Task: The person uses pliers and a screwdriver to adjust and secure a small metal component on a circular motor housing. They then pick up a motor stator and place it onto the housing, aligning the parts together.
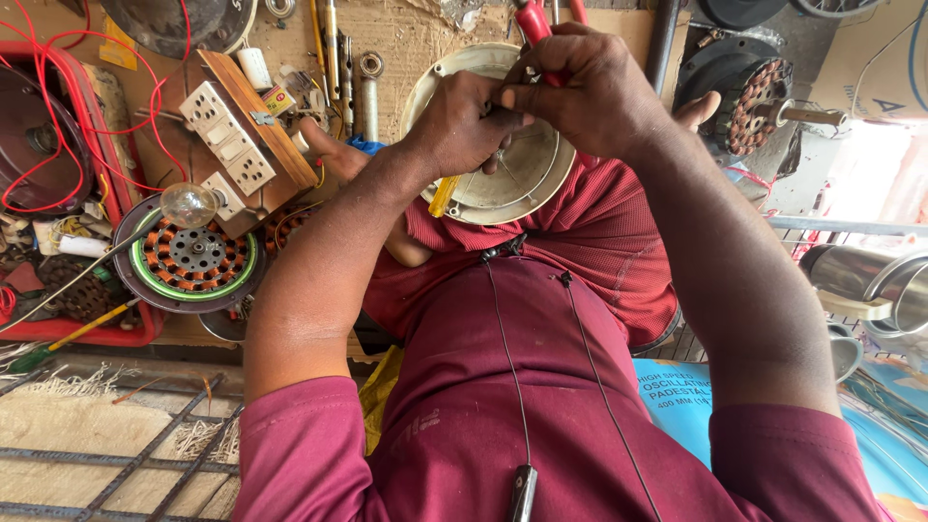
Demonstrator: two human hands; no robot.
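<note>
Right hand (590, 92) is closed around red-handled pliers (534, 24); left hand (462, 124) pinches something small at the jaws, too small to identify, a yellow-handled tool (442, 196) under it. Both work over the cream fan motor cover (522, 184) on the lap. Step appears to be fine wire work; next calls for steady fingertip control. Switchboard (242, 145) and wound stator (193, 256) crowd left; little room.

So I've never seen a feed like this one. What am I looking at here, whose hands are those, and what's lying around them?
One camera, worn on the person's head, looks down their maroon shirt at their own two bare hands. The left hand and right hand meet over a round cream metal cover, pinching something too small to tell; red-handled pliers sit in the right hand. To the left lie a copper-wound motor stator, a clear bulb, a wooden switchboard and red wires.
</note>
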